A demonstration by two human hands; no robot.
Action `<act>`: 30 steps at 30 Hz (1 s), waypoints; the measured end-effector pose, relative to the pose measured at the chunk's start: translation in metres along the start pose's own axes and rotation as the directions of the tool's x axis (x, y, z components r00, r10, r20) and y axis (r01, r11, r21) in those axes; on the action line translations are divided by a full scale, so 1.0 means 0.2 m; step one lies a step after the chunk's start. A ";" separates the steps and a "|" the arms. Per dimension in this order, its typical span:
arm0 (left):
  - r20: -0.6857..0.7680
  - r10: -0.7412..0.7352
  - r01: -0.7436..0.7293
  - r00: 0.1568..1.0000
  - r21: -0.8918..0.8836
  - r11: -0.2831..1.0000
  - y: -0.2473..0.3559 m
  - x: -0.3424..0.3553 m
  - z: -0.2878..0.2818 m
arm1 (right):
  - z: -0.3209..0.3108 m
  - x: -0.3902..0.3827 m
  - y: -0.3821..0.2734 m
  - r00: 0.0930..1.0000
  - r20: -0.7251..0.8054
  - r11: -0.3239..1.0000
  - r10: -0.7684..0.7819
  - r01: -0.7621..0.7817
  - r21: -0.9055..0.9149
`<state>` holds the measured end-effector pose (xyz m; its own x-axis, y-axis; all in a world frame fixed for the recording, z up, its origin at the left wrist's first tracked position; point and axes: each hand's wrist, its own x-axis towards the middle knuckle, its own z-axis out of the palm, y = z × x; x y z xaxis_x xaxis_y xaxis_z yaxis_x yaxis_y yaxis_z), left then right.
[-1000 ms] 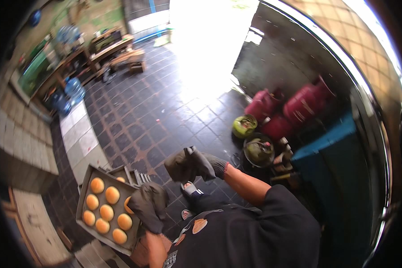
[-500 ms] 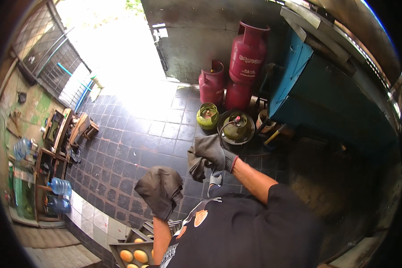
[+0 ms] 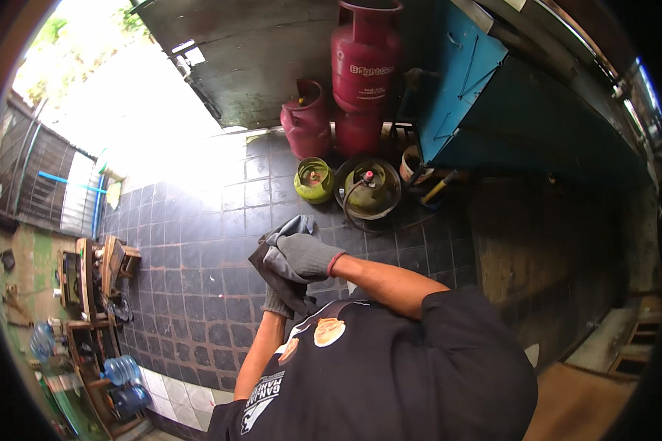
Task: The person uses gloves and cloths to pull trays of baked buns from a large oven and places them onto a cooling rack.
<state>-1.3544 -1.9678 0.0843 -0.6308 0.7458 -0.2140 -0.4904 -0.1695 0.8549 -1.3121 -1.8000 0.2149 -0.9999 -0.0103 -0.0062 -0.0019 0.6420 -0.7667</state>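
Observation:
My right hand (image 3: pixel 305 256), in a grey knit glove with a red cuff, grips bunched dark grey cloths (image 3: pixel 271 266) in front of my body. My left hand (image 3: pixel 276 304), also in a grey glove, is just below it at the cloths, its fingers mostly hidden by the fabric. My black printed shirt fills the lower middle.
Pink gas cylinders (image 3: pixel 364 62) stand by the dark wall, with green cylinders (image 3: pixel 313 180) in front, one in a basin with a hose. A blue metal cabinet (image 3: pixel 456 88) is at right. A bright doorway is upper left; wooden shelves and water bottles (image 3: pixel 118 371) are at left.
The view has swung toward the cylinders, and the trays of buns have left the frame. My hands have come together, bringing the cloths, which were apart, into one bunch.

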 end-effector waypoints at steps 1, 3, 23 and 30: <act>0.042 -0.021 0.019 0.999 0.066 0.998 0.02 0.05 -0.05 | -0.02 0.04 0.04 0.999 0.031 0.998 0.007 -0.009 0.061; 0.121 -0.029 0.001 0.992 0.225 0.974 0.08 0.19 -0.17 | -0.06 0.14 0.10 0.994 0.111 0.992 0.000 -0.014 0.126; 0.427 -0.329 0.478 0.842 -0.311 0.821 0.69 0.96 -0.38 | -0.09 0.45 -0.07 0.737 0.032 0.153 0.675 -0.183 0.971; 0.151 -0.568 0.534 0.809 0.213 0.818 0.34 1.20 -0.68 | 0.06 0.11 0.64 0.513 0.103 0.012 0.852 -0.216 0.976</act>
<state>-1.6207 -1.8878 0.0263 -0.1412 0.7968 -0.5875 -0.6100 0.3974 0.6855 -1.3347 -1.7263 0.1092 -0.5135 0.4624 -0.7228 0.2275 -0.7389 -0.6343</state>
